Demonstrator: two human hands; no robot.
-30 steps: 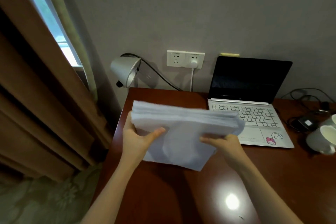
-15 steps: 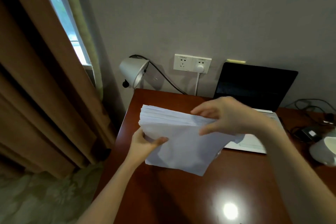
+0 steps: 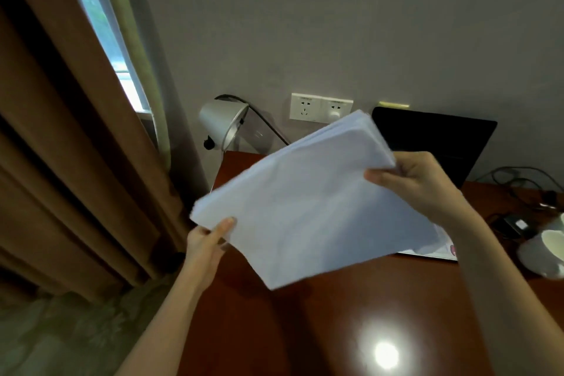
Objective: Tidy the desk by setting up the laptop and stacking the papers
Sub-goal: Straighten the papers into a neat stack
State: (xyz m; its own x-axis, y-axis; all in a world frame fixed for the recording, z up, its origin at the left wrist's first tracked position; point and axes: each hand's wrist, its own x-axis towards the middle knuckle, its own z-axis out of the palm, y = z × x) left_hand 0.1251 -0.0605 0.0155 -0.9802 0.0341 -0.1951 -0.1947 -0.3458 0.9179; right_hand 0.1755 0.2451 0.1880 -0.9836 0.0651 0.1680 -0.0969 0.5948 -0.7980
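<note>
Your surface is a dark reddish-brown wooden desk (image 3: 274, 330), filling the lower right of the frame. At centre right an open laptop (image 3: 433, 143) sits on it; at far right lie a white mug (image 3: 546, 250) and tangled black cables (image 3: 518, 192).

Only 1 view is given, from a wide-angle camera worn on the person's head. It looks forward and down from above the near edge of the surface (image 3: 244, 330), facing the grey wall (image 3: 335, 24) at the far side. The lens sits close: both forearms enter from the bottom edge, and the left hand (image 3: 207, 241) and right hand (image 3: 418, 180) fill the middle of the frame. The view is turned slightly left, so the brown curtain (image 3: 61, 162) and a strip of window (image 3: 100, 18) take the left third, while the open laptop (image 3: 433, 143) and a white cup (image 3: 546, 250) sit toward the right edge. Straight lines bow near the borders.
</note>
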